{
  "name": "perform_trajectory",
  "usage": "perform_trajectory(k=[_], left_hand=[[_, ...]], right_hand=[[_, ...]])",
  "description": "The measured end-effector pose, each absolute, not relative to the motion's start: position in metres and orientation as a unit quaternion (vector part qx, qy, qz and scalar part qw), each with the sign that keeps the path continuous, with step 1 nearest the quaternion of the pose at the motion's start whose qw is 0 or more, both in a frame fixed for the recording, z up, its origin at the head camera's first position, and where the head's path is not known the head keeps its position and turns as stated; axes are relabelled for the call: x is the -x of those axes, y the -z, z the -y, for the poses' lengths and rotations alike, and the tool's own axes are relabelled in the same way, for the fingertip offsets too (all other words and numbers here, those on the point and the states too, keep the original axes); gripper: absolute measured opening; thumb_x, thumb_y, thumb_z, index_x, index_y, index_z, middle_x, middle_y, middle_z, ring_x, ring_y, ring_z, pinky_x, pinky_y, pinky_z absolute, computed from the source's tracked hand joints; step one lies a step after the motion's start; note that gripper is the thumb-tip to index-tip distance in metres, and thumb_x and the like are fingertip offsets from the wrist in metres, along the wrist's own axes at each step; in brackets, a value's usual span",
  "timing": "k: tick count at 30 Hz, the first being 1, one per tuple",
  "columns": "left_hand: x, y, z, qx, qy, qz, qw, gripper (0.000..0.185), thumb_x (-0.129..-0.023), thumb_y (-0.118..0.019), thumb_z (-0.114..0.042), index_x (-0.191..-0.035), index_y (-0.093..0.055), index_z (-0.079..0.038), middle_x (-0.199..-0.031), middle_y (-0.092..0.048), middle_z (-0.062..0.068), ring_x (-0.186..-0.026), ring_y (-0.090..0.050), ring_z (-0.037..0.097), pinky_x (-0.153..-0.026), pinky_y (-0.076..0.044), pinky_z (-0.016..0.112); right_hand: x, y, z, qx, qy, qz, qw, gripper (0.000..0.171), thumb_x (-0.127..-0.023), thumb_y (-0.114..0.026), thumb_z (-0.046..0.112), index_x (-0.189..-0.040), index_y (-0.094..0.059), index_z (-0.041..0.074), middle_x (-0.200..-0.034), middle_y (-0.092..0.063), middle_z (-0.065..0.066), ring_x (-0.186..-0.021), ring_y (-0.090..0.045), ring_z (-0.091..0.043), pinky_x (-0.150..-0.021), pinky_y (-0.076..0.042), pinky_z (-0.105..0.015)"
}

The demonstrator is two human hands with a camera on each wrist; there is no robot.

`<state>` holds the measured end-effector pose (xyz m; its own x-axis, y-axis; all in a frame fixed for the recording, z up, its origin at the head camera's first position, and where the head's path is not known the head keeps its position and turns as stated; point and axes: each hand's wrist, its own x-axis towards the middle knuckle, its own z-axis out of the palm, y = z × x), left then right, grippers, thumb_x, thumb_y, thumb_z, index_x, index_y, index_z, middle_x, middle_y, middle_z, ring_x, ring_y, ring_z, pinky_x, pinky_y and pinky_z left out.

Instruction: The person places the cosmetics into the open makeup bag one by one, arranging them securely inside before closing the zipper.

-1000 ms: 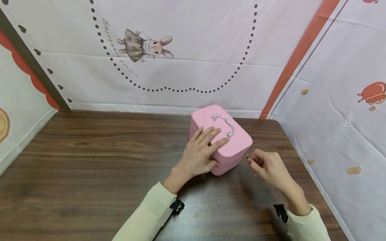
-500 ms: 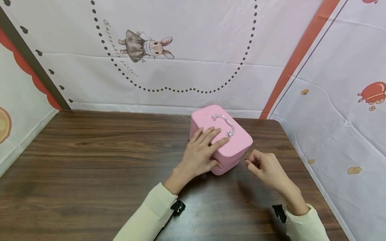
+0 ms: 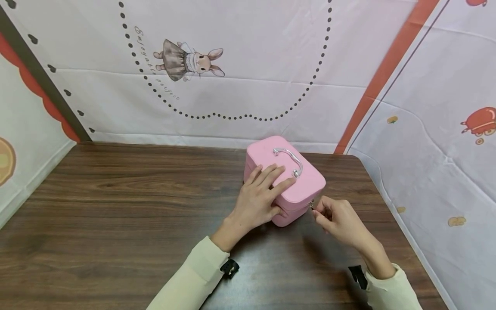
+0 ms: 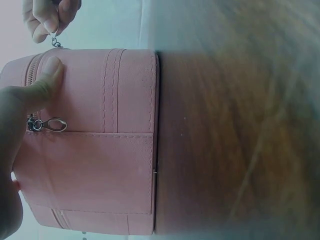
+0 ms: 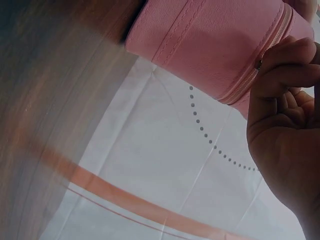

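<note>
A pink zip-up case [image 3: 306, 185] with a silver handle [image 3: 288, 153] on its lid stands on the wooden table in the head view. My left hand [image 3: 255, 202] rests on it, fingers spread over the lid and thumb against the side by the zipper. At the case's right corner, my right hand [image 3: 337, 219] pinches a zipper pull [image 4: 56, 42] between thumb and curled fingers. A second zipper pull [image 4: 56, 124] hangs loose just below the left thumb in the left wrist view. The right wrist view shows the zipper track [image 5: 242, 86] running up to the right fingers.
The dark wooden table [image 3: 128, 215] extends to the left and in front. A white printed cloth [image 3: 252, 51] hangs behind it, and another cloth [image 3: 434, 159] hangs along the right edge. The case stands close to the back cloth.
My right hand has moved a little left and downward in the head view, drawing the zipper pull round the case's corner. My left hand stays on the lid.
</note>
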<state>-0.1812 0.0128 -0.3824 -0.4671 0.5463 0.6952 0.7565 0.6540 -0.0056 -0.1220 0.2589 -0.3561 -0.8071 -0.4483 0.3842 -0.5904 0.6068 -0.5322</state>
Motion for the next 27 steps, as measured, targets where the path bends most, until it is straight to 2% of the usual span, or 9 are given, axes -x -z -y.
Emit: perform_trajectory(k=[16,27], left_hand=[[0.1809,0.3822,-0.0145,0.382,0.155,0.844,0.344,0.09,-0.055,-0.089,-0.043,-0.135,-0.05,-0.027,-0.142,-0.044,0.005,-0.134,-0.036,0.024,-0.113,-0.018,0.043],[0.1774,0.3814,-0.0162,0.377,0.159,0.851,0.327,0.091,-0.055,-0.088,-0.042,-0.135,-0.049,-0.027,-0.143,-0.043,0.005,-0.135,-0.034,0.024,-0.113,-0.015,0.044]], right_hand=[[0.1199,0.3557,-0.252,-0.31,-0.361,0.875,0.084,0.03,-0.085,-0.065,-0.004,-0.074,-0.051,0.019,-0.056,-0.046,0.015,-0.043,-0.042,0.005,-0.035,-0.033,-0.015],[0.1196,0.3587,-0.2508,-0.318,-0.365,0.871,0.087,0.03,-0.083,-0.066,-0.007,-0.075,-0.051,0.018,-0.056,-0.047,0.014,-0.043,-0.042,0.006,-0.035,-0.033,-0.015]])
